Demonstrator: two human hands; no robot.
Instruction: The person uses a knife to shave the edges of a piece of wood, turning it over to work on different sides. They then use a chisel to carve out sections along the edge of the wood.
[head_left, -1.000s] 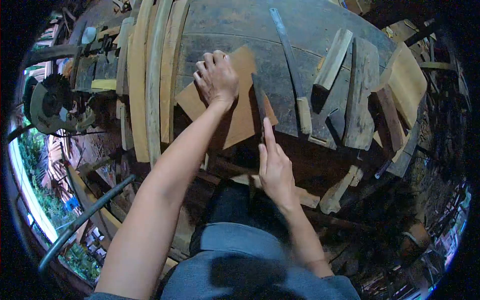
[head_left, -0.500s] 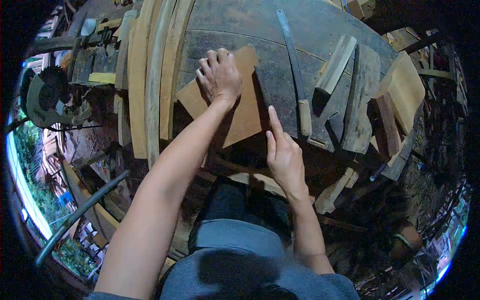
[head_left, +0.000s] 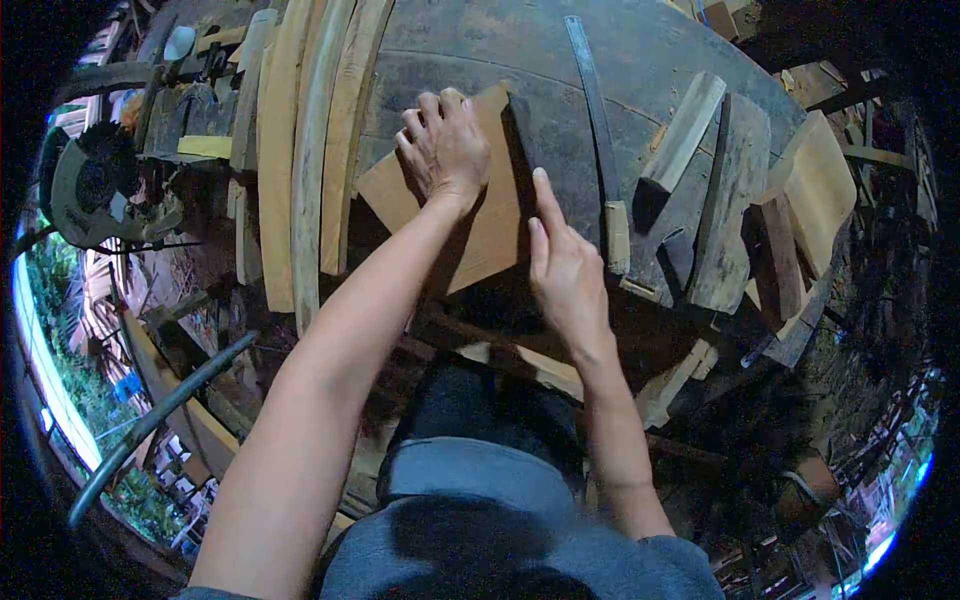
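A flat brown wooden board (head_left: 490,235) lies at an angle on the dark workbench, its near corner toward my body. My left hand (head_left: 447,145) presses on top of it with the fingers bent and closed against the wood. Along the board's right edge runs a dark flat file (head_left: 520,135), its far end close to the board's far corner. My right hand (head_left: 567,260) is closed on the file's near end, index finger stretched forward along it. The palm and the remaining fingers hide that end.
Long wooden strips (head_left: 305,150) lie left of the board. Rightward are a long metal blade with a wooden end (head_left: 590,110), wood blocks (head_left: 685,130) and a curved wooden piece (head_left: 815,190). A round toothed blade (head_left: 105,170) stands far left.
My right hand and the file have slid forward along the board's right edge. My left hand keeps its place on the board. The whole view has shifted slightly.
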